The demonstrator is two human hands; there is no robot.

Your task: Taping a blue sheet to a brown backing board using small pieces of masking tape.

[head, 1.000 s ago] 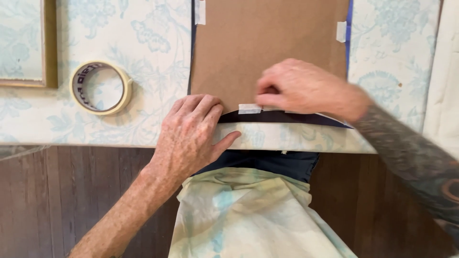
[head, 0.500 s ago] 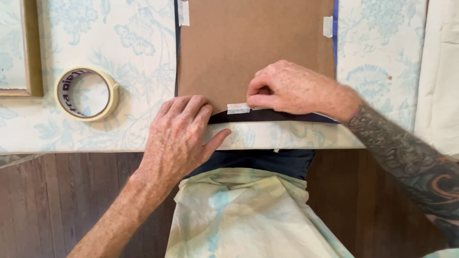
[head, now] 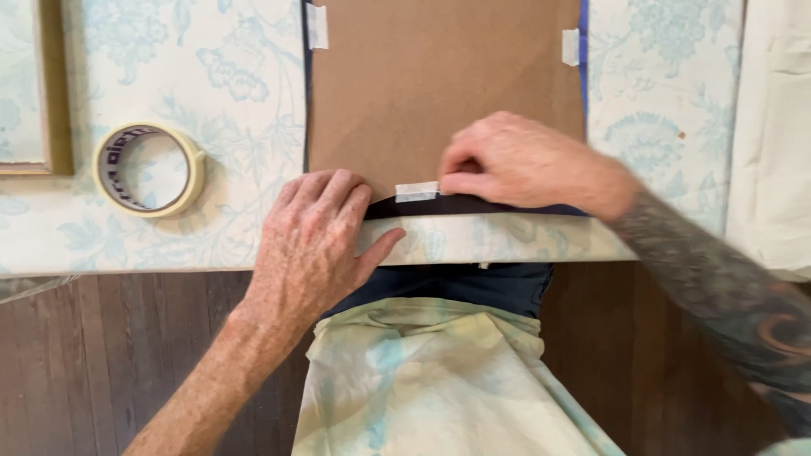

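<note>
**Pressing Tape Along a Board's Edge**

Reaching in from the lower left, the left hand (head: 312, 245) lay flat and palm down, fingers together, its fingertips on the near corner of the flat brown cardboard backing board (head: 443, 89) and its thumb spread over the table's pale floral cloth (head: 211, 93). It grasped nothing. The right hand (head: 524, 160), on a tattooed forearm coming from the lower right, was curled, its fingertips pinching down on a short strip of white tape (head: 417, 192) at the board's near edge. That strip sat between the two hands, bridging board and dark border. Left of the left hand lay a cream roll of masking tape (head: 150, 169).
</note>
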